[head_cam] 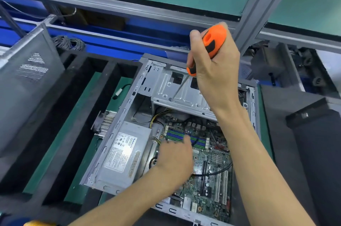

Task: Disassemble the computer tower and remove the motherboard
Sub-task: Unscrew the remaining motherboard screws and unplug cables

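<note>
The open grey metal computer tower case [127, 107] lies on its side on the desk, side panel off, insides facing up. The green motherboard [212, 174] is still seated in the bottom of the case, with blue and green RAM slots [177, 136] near its upper edge and white expansion slots [221, 187] lower right. The silver power supply box with a white label [121, 154] sits in the left part of the case, just beside the board.

The right hand [214, 76] is up over the silver metal drive cage [184, 93], fingers wrapped around the orange and black handled screwdriver [212, 41]. The shaft angles down to the left and the tip sits on the cage's sheet metal near its lower left corner.

The left hand [175, 157] is down inside the case over the motherboard, fingers reaching toward the RAM slots. It's blurry, so whether it's pinching anything can't be told.

Left of the case, a finned aluminium heatsink [107, 124] lies in a black foam tray with long compartments [77, 115]. A grey perforated metal panel [27, 82] stands further left.
</note>
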### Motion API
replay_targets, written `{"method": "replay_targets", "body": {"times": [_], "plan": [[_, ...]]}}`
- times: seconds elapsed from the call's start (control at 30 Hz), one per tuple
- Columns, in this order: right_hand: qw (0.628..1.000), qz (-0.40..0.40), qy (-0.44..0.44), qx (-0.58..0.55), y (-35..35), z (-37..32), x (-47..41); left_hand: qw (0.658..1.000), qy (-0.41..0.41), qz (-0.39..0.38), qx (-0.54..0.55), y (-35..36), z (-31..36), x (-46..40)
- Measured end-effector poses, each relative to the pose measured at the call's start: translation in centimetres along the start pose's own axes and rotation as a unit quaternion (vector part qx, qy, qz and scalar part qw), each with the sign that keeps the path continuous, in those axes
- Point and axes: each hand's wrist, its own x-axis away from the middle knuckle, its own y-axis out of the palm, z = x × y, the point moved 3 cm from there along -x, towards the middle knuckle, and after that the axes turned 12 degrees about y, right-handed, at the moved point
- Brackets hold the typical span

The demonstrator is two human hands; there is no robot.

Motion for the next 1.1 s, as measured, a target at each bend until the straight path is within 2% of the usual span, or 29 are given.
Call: {"method": "replay_targets", "body": {"times": [0.07,0.17,0.3,0.4,0.6,0.83,1.1], "plan": [[1.000,0.002,-0.006,-0.011,-0.1,-0.2,-0.1,0.996,-0.055,0.027,-0.057,-1.2,-1.5,-0.4],[1.000,0.004,-0.011,-0.012,-0.1,-0.5,-0.1,0.993,-0.100,0.010,-0.065,-2.1,-3.0,-1.9],[1.000,0.001,-0.005,-0.008,-0.3,-0.4,0.0,0.993,-0.052,-0.094,-0.055,-0.8,-3.4,-4.9],[1.000,-0.003,-0.007,0.000,-0.3,-0.4,0.1,0.983,-0.061,-0.153,-0.081,0.6,-3.7,-5.6],[1.000,-0.016,-0.016,-0.005,0.1,-1.0,0.0,0.980,-0.077,-0.169,-0.073,1.8,-2.9,-4.6],[0.995,-0.072,0.025,0.060,2.5,0.1,-0.9,0.984,-0.079,-0.153,-0.053,1.3,-2.8,-4.2],[0.993,-0.071,0.019,0.088,3.2,0.8,-1.1,0.986,-0.073,-0.144,-0.038,1.1,-3.0,-4.1]]}}
